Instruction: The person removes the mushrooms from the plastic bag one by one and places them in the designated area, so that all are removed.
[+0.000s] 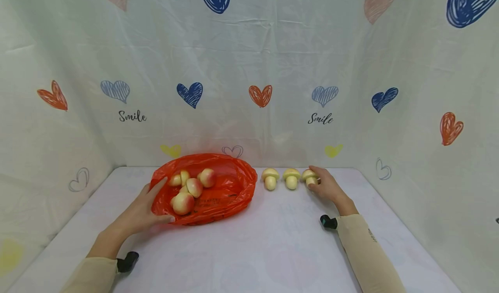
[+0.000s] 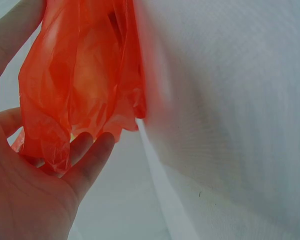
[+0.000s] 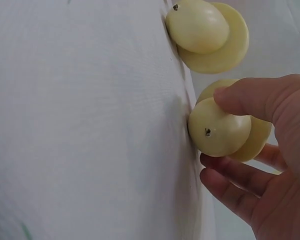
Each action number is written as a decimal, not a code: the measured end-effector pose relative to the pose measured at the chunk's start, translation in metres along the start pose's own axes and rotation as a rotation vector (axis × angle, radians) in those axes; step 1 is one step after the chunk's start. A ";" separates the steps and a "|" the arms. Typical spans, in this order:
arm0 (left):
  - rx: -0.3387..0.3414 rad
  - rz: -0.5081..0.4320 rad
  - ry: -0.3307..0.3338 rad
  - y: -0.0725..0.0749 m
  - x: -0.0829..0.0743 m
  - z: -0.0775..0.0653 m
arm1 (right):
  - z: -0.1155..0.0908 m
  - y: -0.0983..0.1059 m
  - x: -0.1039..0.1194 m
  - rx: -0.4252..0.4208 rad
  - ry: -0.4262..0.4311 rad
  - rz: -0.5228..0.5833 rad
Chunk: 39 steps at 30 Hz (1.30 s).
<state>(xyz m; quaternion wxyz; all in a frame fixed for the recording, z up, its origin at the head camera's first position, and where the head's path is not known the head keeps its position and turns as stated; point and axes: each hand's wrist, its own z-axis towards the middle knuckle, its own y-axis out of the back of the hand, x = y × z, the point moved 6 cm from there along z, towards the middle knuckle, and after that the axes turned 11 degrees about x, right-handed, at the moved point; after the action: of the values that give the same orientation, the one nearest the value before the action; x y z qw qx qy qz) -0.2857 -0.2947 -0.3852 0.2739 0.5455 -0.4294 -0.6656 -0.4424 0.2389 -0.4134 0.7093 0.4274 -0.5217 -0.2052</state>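
A red plastic bag [image 1: 230, 206] lies wide-mouthed on the left half of the table, with several pink-and-yellow, mushroom-shaped pieces [image 1: 194, 187] inside. My left hand [image 1: 141, 208] is spread along the bag's left side, thumb at the front and a finger at the rim; in the left wrist view the plastic sits between thumb and fingers. To the right stand pale yellow toy mushrooms in a row: one [image 1: 270, 179], another [image 1: 291, 179], and a third [image 1: 309, 177] at the right end. My right hand [image 1: 327, 187] grips this last one, its thumb [image 3: 240, 97] on the stem.
A white cloth covers the table [image 1: 249, 249]. Behind it hangs a white curtain [image 1: 241, 46] printed with hearts and "Smile". Black wrist cameras sit by the left sleeve [image 1: 91, 275] and the right sleeve [image 1: 366, 249].
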 end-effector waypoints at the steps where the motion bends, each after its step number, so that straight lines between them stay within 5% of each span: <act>1: -0.001 0.002 0.001 0.000 0.000 0.000 | 0.000 0.001 0.000 -0.002 0.004 -0.002; 16: 0.003 -0.004 0.005 -0.001 0.001 0.001 | -0.012 0.008 0.000 0.000 -0.040 0.001; 39: -0.003 0.003 -0.002 0.000 0.001 0.001 | -0.024 0.040 0.017 0.012 -0.125 -0.147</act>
<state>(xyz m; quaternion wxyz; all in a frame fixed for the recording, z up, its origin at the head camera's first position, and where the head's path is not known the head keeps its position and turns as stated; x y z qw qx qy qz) -0.2869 -0.2955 -0.3853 0.2751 0.5437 -0.4297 -0.6663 -0.4204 0.2585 -0.3731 0.6558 0.4551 -0.5333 -0.2799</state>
